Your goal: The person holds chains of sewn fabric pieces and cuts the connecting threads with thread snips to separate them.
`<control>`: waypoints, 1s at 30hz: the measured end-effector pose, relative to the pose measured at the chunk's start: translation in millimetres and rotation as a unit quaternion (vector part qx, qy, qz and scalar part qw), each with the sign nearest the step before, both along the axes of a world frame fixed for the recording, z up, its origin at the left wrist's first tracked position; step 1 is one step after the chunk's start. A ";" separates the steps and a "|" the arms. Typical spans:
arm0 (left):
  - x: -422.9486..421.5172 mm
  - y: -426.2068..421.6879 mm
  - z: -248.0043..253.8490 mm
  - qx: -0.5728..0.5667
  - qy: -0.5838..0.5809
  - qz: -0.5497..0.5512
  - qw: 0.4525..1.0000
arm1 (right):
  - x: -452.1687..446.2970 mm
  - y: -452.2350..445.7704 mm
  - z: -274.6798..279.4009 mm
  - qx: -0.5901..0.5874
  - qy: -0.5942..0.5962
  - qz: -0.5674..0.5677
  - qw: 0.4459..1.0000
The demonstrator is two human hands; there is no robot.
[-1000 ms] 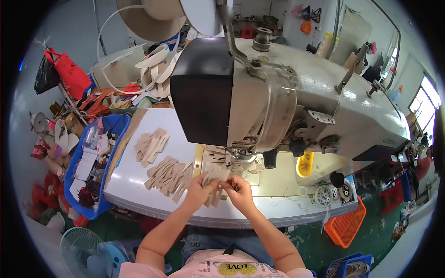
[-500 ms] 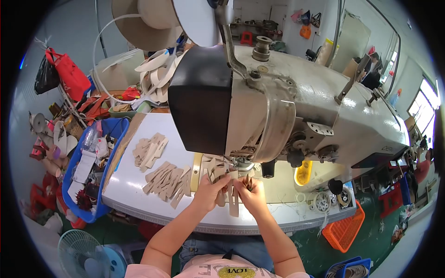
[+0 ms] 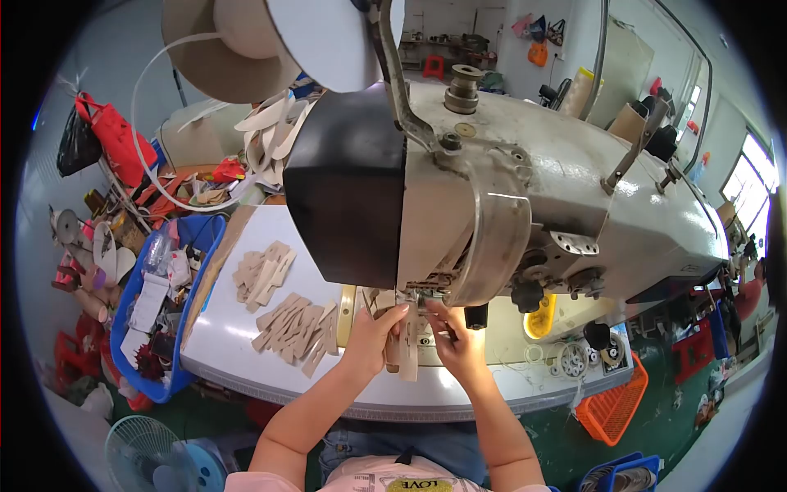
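My left hand (image 3: 375, 338) is closed on beige strips (image 3: 407, 353), which hang down in front of the needle area of a large sewing machine (image 3: 467, 238). The thumb and fingertips lie close to the presser foot (image 3: 418, 297). My right hand (image 3: 461, 344) is just to the right of the strips, its fingers curled near the presser foot. A small dark pointed tool (image 3: 448, 333) appears to be tucked in its fingers; its exact kind is unclear. More beige strips (image 3: 295, 328) lie in a loose heap to the left of my left hand.
Another pile of strips (image 3: 264, 275) lies farther back on the white table (image 3: 221, 328). A blue bin (image 3: 131, 361) full of odds and ends stands left. A yellow dish (image 3: 539, 318) and bobbins (image 3: 572, 359) sit right. An orange basket (image 3: 611, 406) is below the table's right end.
My right hand has moved away from the strips' lower part, up and right toward the presser foot. The left hand keeps hold of the strips. The view has shifted slightly.
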State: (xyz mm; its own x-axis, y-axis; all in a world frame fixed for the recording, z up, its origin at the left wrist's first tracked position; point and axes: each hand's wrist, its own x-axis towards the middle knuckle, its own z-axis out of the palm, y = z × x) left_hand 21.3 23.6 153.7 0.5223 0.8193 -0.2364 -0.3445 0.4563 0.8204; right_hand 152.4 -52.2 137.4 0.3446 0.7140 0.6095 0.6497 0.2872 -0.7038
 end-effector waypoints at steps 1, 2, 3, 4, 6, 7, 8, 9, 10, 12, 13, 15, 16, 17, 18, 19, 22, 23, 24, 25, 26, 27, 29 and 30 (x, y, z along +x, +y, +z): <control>1.3 1.6 -2.0 0.002 -0.005 0.003 1.000 | 3.4 0.2 -1.2 0.000 -0.023 0.015 1.000; 2.3 2.6 -2.5 0.008 -0.009 0.005 1.000 | 5.5 0.8 -1.4 0.000 -0.047 0.031 0.998; 3.1 3.3 -3.1 0.013 -0.012 0.008 1.000 | 5.4 -0.2 3.2 -0.014 -0.062 0.027 0.998; 3.6 3.5 -3.5 0.017 -0.015 0.011 1.000 | 4.0 -2.6 12.3 -0.028 -0.078 0.022 0.996; 3.3 2.4 0.0 0.022 -0.015 0.010 1.000 | 4.0 -2.6 16.6 -0.043 -0.101 0.017 0.994; 3.0 2.0 1.5 0.025 -0.015 0.010 1.000 | 4.2 -2.2 15.2 -0.043 -0.109 0.016 0.993; 2.8 2.3 2.1 0.025 -0.018 0.010 0.999 | 4.0 -1.5 13.8 -0.043 -0.117 0.016 0.992; 2.4 2.4 2.5 0.024 -0.020 0.010 0.999 | 3.7 -0.9 12.6 -0.040 -0.116 0.013 0.992; 2.2 2.6 2.8 0.023 -0.022 0.009 0.999 | 3.3 -0.5 11.3 -0.037 -0.115 0.010 0.993; 3.0 3.4 2.0 0.025 -0.023 0.006 0.999 | 2.8 -0.3 11.7 -0.042 -0.113 0.006 0.993; 3.0 4.0 1.8 0.026 -0.025 0.004 0.999 | 2.2 -0.8 13.8 -0.050 -0.114 0.005 0.992; 2.5 4.6 2.6 0.026 -0.017 0.005 0.999 | 1.7 -0.3 15.4 -0.054 -0.116 0.005 0.992; 2.9 4.7 3.1 0.025 -0.014 0.004 1.000 | 1.8 -0.2 15.6 -0.050 -0.117 0.005 0.992; 2.9 3.0 6.7 0.026 -0.005 0.006 1.000 | 2.3 -0.4 15.5 -0.047 -0.118 0.004 0.992; 2.0 -0.3 13.0 0.026 0.004 0.007 1.000 | 2.9 -0.6 14.7 -0.051 -0.114 0.005 0.992; 1.6 -2.4 16.1 0.026 0.013 0.008 1.000 | 3.5 -0.6 13.5 -0.056 -0.110 0.006 0.992; -3.1 -8.7 9.9 0.055 0.027 -0.010 0.998 | 3.3 -0.9 15.3 -0.059 -0.111 0.009 0.992; -4.8 -12.0 8.1 0.049 0.024 -0.009 0.998 | 3.0 -0.8 16.5 -0.059 -0.114 0.010 0.992; -7.5 -16.5 6.4 0.042 0.021 -0.009 0.999 | 2.7 -1.1 17.0 -0.063 -0.110 0.009 0.992; -9.7 -19.6 5.6 0.035 0.019 -0.008 0.999 | 2.6 -1.2 17.6 -0.067 -0.106 0.009 0.992; -11.4 -21.7 5.2 0.029 0.024 -0.011 0.999 | 2.3 -1.9 17.9 -0.074 -0.101 0.010 0.992; -13.6 -24.2 4.4 0.021 0.030 -0.013 0.999 | 2.0 -2.3 17.1 -0.071 -0.103 0.009 0.992; -15.4 -24.6 2.9 0.021 0.035 -0.013 0.999 | 3.2 -0.6 16.7 -0.064 -0.112 0.008 0.992; -14.9 -22.1 1.6 0.025 0.035 -0.012 0.999 | 2.8 -1.8 17.2 -0.075 -0.118 0.006 0.990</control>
